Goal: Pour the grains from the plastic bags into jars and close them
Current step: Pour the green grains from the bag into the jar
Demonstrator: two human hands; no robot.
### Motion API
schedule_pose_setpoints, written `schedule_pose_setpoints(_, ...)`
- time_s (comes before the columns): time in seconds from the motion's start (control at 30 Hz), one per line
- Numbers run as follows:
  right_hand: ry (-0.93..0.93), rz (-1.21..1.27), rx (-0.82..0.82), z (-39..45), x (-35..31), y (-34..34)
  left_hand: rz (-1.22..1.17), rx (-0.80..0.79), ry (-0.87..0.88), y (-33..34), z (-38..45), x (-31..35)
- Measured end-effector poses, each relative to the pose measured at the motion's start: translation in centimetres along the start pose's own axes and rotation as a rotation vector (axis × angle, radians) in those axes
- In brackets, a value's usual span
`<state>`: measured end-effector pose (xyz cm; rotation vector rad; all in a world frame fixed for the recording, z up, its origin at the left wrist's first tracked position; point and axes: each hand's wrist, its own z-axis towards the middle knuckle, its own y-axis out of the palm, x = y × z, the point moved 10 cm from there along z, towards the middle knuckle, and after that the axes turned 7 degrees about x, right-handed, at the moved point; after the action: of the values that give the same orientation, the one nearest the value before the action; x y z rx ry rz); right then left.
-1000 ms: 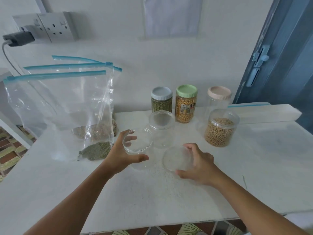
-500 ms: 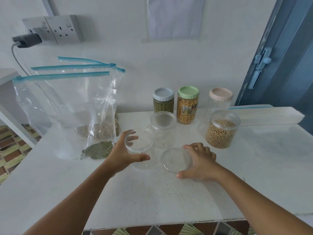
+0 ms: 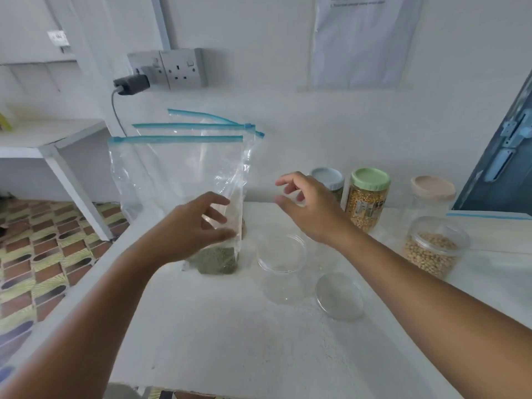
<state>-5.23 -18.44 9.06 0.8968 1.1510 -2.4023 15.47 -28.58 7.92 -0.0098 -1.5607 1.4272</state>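
3 zip bags (image 3: 178, 168) standing at the table's (image 3: 230, 341) left, w/ green grains at the bottom. Left hand (image 3: 190, 226) loose at the front bag, right hand (image 3: 311, 205) relaxed, holding nothing. Empty jar (image 3: 282, 263) + lid (image 3: 339, 295) beside; 4 more jars behind.

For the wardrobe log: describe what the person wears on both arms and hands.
Nothing shows on either. The left hand and right hand wear no gloves, rings, watch or bracelets, and both forearms are bare with no sleeve in view up to the picture's edge.
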Motion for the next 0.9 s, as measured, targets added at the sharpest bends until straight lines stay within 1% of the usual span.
schedule_pose_setpoints(0.07, 0.050, 0.045, -0.046, 2.4, -1.1, 1.5, 0.080, 0.182, 0.069, -3.9, 1.3, 1.4)
schedule_pose_setpoints(0.13, 0.131, 0.137, -0.070, 4.5, -1.6, 3.1, 0.183, 0.366, 0.175, -7.0, 2.6, 2.7)
schedule_pose_setpoints(0.2, 0.228, 0.238, -0.070, 6.2, -1.9, 4.3, 0.284, 0.493, 0.272, -8.7, 3.9, 3.6)
schedule_pose_setpoints(0.23, 0.253, 0.259, -0.072, 6.9, -2.1, 4.8, 0.332, 0.519, 0.281, -9.2, 4.7, 3.6)
schedule_pose_setpoints(0.33, 0.267, 0.242, -0.093, 8.2, -2.5, 6.2, 0.467, 0.498, 0.213, -9.5, 7.4, 2.9)
schedule_pose_setpoints(0.43, 0.331, 0.298, -0.150, 8.6, -2.3, 8.1, 0.583, 0.439, 0.154, -9.3, 9.3, 1.7)
schedule_pose_setpoints(0.53, 0.387, 0.362, -0.181, 8.6, -2.3, 9.5, 0.620, 0.411, 0.099, -9.4, 10.2, 0.2)
schedule_pose_setpoints(0.63, 0.375, 0.387, -0.155, 9.0, -2.4, 9.9, 0.620, 0.364, 0.065, -9.5, 10.5, -0.7)
schedule_pose_setpoints(0.7, 0.320, 0.390, -0.101, 9.2, -2.4, 9.7, 0.560, 0.367, 0.067, -9.9, 10.4, -1.1)
schedule_pose_setpoints(0.77, 0.240, 0.359, -0.053, 9.2, -2.6, 9.0, 0.467, 0.420, 0.101, -10.6, 9.7, -0.9)
schedule_pose_setpoints(0.83, 0.107, 0.246, -0.022, 9.1, -3.3, 8.2, 0.389, 0.462, 0.139, -11.0, 8.7, -0.3)
schedule_pose_setpoints(0.9, -0.066, 0.054, 0.070, 9.2, -4.5, 7.1, 0.335, 0.485, 0.175, -10.9, 7.8, 0.4)
